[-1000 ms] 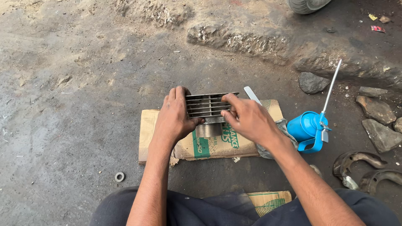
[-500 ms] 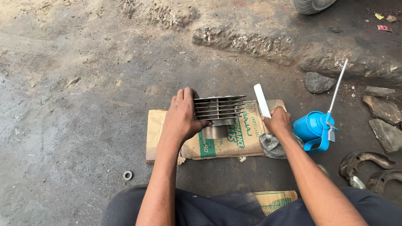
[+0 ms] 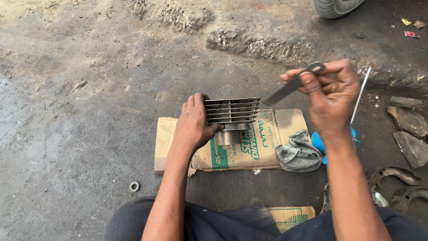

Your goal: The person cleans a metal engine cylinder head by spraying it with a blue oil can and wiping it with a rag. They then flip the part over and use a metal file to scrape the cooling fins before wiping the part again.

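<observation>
two hands work over one finned cylinder (image 3: 232,111), a grey metal block with a short sleeve under it, standing on a flat carton (image 3: 249,143) on the ground. the left hand (image 3: 192,125) clasps the cylinder's left side, fingers wrapped over the top fins and thumb pressed on the near face. the right hand (image 3: 332,96) is raised well clear to the right, its fingers pinched around a flat metal blade (image 3: 290,85); the blade's tip points down-left toward the fins but stays apart from them.

a grey rag (image 3: 298,154) lies crumpled on the carton's right edge. just past it a blue oil can (image 3: 317,142) sits mostly hidden behind the right wrist, its thin spout (image 3: 360,96) rising up-right; what it holds cannot be seen. the carton is closed, so its contents are hidden too.

a small washer (image 3: 134,186) lies on bare ground left of the knees. curved metal parts (image 3: 394,176), perhaps brake shoes, rest at the lower right, with stones (image 3: 412,127) above them. a second carton (image 3: 292,217) lies against the lap. a tyre (image 3: 334,6) shows at the top edge. the ground left of the carton is wide and open; the right side is crowded.
</observation>
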